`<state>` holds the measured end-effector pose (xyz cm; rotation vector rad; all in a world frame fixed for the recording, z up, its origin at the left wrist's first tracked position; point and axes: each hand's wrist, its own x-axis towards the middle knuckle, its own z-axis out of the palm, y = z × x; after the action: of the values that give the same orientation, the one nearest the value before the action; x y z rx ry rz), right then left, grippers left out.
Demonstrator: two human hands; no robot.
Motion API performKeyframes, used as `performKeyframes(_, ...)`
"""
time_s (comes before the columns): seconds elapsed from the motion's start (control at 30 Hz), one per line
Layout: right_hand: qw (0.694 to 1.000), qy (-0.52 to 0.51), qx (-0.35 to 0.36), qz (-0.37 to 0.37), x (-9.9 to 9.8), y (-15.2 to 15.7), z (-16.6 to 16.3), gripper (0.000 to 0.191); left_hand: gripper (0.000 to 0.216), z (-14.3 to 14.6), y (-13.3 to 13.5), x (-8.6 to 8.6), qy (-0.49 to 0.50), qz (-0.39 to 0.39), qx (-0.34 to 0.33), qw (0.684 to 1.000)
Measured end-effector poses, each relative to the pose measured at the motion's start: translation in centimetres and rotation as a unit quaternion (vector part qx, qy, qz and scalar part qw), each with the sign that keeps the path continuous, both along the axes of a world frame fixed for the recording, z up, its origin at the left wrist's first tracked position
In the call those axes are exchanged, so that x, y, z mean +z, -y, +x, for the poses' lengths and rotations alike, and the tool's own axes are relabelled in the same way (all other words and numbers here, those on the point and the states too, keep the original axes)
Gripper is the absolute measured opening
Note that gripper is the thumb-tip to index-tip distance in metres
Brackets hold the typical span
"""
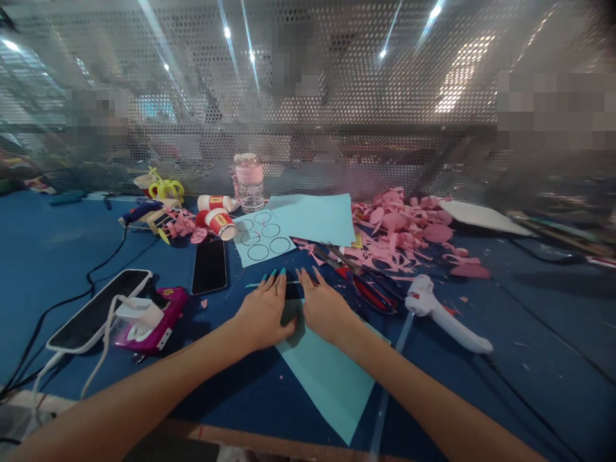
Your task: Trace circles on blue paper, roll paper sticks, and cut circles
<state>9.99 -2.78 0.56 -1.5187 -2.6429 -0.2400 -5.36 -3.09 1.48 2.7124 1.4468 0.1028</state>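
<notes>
My left hand (pixel 267 317) lies palm down, fingers stretched forward and thumb apart, at the far end of a light blue paper sheet (pixel 337 385). Beside it my right hand (pixel 325 311) also rests palm down on the sheet, its fingers extended. The sheet lies at a slant, one corner towards the table's front edge. A thin, light-coloured stick (pixel 251 285) runs sideways by the fingertips, partly hidden under them. Whether the paper's far edge is curled around it, I cannot tell. Just beyond lie scissors (pixel 368 289) and a light blue sheet with drawn circles (pixel 260 252).
More blue paper (pixel 317 218) and pink paper scraps (pixel 399 221) lie behind. A white glue gun (pixel 445 317) with a cord is at right. At left are a black phone (pixel 209 266), a white-cased phone (pixel 101 311), a magenta power block (pixel 166 321), paper cups (pixel 221 223) and a bottle (pixel 249 183).
</notes>
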Motion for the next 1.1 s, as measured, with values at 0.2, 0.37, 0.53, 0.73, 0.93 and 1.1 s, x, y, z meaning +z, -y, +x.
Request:
performKeyframes(0.2,0.998,-0.022,-0.050,-0.035,1.0,0.8,-0.3,0.057,0.076,0.2,0.6,0.3,-0.010,0.019,-0.005,1.000)
performKeyframes(0.37,0.989,-0.120,-0.092,0.007,1.2,0.8,0.2,0.051,0.082,0.4,1.2,0.8,0.000,-0.006,0.013,1.000)
performKeyframes(0.53,0.989,-0.137,-0.046,-0.025,0.9,0.3,0.5,0.063,0.082,0.1,0.7,0.0,0.039,0.003,0.000,0.999)
performKeyframes(0.73,0.987,-0.154,-0.021,-0.042,0.0,-0.6,0.7,0.075,0.083,-0.5,-0.9,-1.2,0.062,-0.007,-0.002,0.998)
performKeyframes(0.93,0.983,-0.171,-0.001,-0.069,-1.1,-2.0,1.0,0.079,0.085,-1.0,-2.9,-1.6,0.061,-0.017,-0.027,0.998)
performKeyframes(1.1,0.986,-0.149,0.002,-0.079,-1.0,-2.4,0.8,0.078,0.084,-1.2,-3.8,-1.2,0.041,-0.028,-0.049,0.998)
